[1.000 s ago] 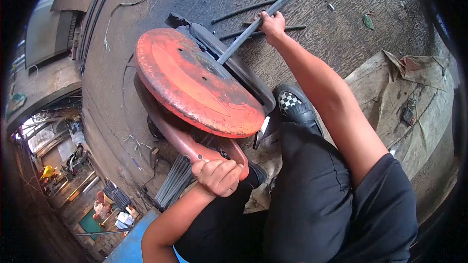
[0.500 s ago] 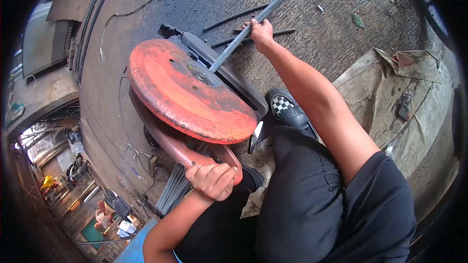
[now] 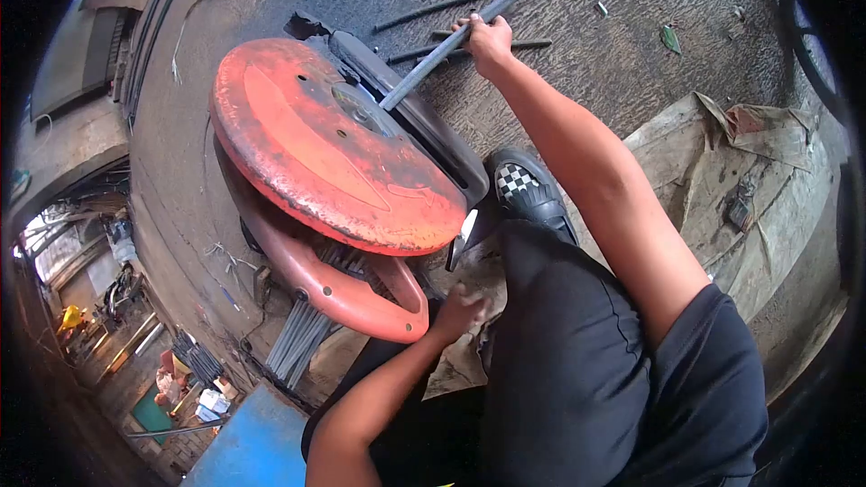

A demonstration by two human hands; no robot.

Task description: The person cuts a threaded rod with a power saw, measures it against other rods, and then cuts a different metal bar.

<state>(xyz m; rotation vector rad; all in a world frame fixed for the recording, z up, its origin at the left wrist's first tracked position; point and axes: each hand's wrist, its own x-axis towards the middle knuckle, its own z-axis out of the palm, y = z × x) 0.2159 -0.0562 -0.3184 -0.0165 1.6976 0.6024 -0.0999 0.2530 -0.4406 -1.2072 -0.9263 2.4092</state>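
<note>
My right hand is closed around a long grey metal rod. The rod's lower end reaches the dark slot beside a round orange-red guard on a floor machine that looks like a cut-off saw. Below the guard is the machine's reddish loop handle, with no hand on it. My left hand is just right of the handle, beside my leg, slightly blurred, with its fingers apart and nothing visible in them. Two thinner dark rods lie on the ground near my right hand.
A bundle of grey rods lies under the handle. A dirty cloth sheet covers the ground at right. My checkered shoe is close to the machine. A blue surface is at lower left, near assorted workshop clutter.
My left hand has let go of the reddish handle and moved right, beside my leg. My right hand still holds the rod. The guard and handle appear slightly shifted left in view.
</note>
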